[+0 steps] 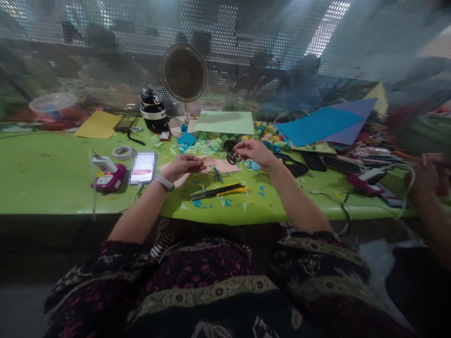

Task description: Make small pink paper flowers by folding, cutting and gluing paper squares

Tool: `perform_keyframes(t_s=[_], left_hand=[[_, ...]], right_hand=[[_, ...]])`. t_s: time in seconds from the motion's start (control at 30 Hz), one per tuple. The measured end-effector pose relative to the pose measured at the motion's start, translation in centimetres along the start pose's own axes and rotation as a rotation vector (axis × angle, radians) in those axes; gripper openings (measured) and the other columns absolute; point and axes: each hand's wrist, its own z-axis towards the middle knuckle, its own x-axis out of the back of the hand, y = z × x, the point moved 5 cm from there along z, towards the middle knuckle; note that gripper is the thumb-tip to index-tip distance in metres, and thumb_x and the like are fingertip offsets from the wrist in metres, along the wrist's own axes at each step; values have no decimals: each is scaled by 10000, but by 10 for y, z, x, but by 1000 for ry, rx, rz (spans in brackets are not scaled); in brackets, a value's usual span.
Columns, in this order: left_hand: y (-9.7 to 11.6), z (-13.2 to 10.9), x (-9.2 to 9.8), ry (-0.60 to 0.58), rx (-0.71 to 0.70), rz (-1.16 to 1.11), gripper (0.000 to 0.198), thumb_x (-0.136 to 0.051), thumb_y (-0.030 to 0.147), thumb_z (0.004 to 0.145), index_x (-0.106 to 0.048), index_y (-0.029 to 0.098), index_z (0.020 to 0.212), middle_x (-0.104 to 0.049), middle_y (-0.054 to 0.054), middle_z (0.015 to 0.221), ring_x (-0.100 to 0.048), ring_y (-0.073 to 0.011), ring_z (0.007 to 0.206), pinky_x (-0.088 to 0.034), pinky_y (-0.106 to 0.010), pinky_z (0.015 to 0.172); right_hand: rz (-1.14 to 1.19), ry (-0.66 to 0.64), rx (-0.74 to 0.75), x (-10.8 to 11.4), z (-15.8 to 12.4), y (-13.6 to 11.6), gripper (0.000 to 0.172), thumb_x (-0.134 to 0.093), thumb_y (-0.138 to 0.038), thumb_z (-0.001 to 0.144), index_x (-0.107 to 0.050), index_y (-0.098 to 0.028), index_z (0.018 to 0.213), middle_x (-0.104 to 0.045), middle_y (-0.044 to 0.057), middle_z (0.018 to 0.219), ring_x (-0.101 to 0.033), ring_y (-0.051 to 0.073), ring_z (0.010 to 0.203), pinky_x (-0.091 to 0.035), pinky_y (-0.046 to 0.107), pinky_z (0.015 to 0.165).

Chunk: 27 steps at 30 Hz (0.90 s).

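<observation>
My left hand (186, 165) is closed in a pinch over sheets of pink paper (227, 165); whatever sits between the fingertips is too small to make out. My right hand (252, 151) is also closed, thumb and fingertips together, beside the dark loops of a pair of scissors (231, 159). Whether those fingers grip the scissors or only hover next to them I cannot tell. Nearer me lies a yellow and black utility knife (220, 191) among blue and pale green paper scraps (245, 206). A small blue item (218, 175) rests between the hands.
Behind the hands are pale green paper strips (204, 146), a green sheet (225, 122) and a desk fan (184, 72). At left, a phone (143, 168), tape roll (123, 152) and purple power socket (110, 179). Blue sheets (317, 126) lean at right, near another person's hand (424, 180).
</observation>
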Motion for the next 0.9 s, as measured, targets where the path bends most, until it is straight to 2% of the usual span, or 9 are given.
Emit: perform_keyframes(t_s=[0.17, 0.33, 0.43, 0.5, 0.6, 0.67, 0.8, 0.9], left_hand=[[0, 2, 1, 27, -14, 0, 158, -826, 122, 734, -706, 113, 836, -768, -81, 811, -743, -143, 769, -589, -297, 891], [0, 2, 3, 66, -25, -14, 150, -831, 125, 727, -701, 116, 801, -765, -83, 792, -747, -145, 765, -593, -281, 871], [0, 2, 4, 75, -32, -17, 138, -832, 135, 731, -709, 116, 788, -766, -91, 791, -747, -150, 757, -600, -277, 848], [0, 2, 4, 79, -35, -20, 152, -842, 132, 717, -707, 119, 786, -765, -91, 791, -746, -154, 754, -602, -288, 853], [3, 2, 5, 102, -40, -32, 155, -839, 116, 712, -705, 119, 790, -761, -86, 784, -746, -159, 763, -601, -313, 883], [6, 2, 6, 132, -61, -50, 124, -816, 106, 732, -702, 114, 779, -756, -85, 778, -747, -163, 778, -596, -323, 905], [15, -1, 10, 183, -143, -116, 91, -775, 94, 761, -686, 113, 755, -751, -75, 778, -749, -157, 803, -582, -318, 929], [18, -2, 11, 195, -185, -142, 78, -766, 105, 769, -689, 114, 769, -754, -69, 776, -744, -144, 791, -581, -301, 914]], right_hand=[[-161, -108, 45, 0, -27, 5, 106, -754, -235, 801, -692, -163, 849, -759, 49, 797, -687, 131, 662, -561, 257, 651], [-281, 28, 24, 29, -26, 18, 69, -722, -228, 794, -681, -181, 822, -748, 61, 813, -673, 151, 660, -559, 305, 680], [-355, 37, 46, 33, -24, 18, 94, -706, -271, 801, -700, -189, 848, -742, 69, 826, -666, 174, 691, -542, 326, 694], [-433, -67, 96, 20, -29, 13, 162, -710, -323, 805, -722, -194, 902, -742, 71, 872, -667, 191, 759, -526, 330, 725], [-541, -423, 179, -21, -45, 7, 303, -718, -375, 811, -722, -202, 1060, -736, 84, 1053, -668, 211, 896, -510, 332, 787], [-670, -571, 279, -47, -57, 4, 299, -715, -344, 812, -708, -199, 1073, -718, 89, 1087, -651, 232, 942, -495, 347, 814], [-974, -537, 432, -71, -64, 2, 197, -679, -254, 820, -691, -195, 1007, -694, 107, 1051, -599, 281, 1015, -461, 375, 843], [-1012, -550, 443, -74, -63, 4, 216, -661, -279, 844, -685, -191, 1039, -687, 113, 1071, -593, 285, 1033, -455, 374, 847]])
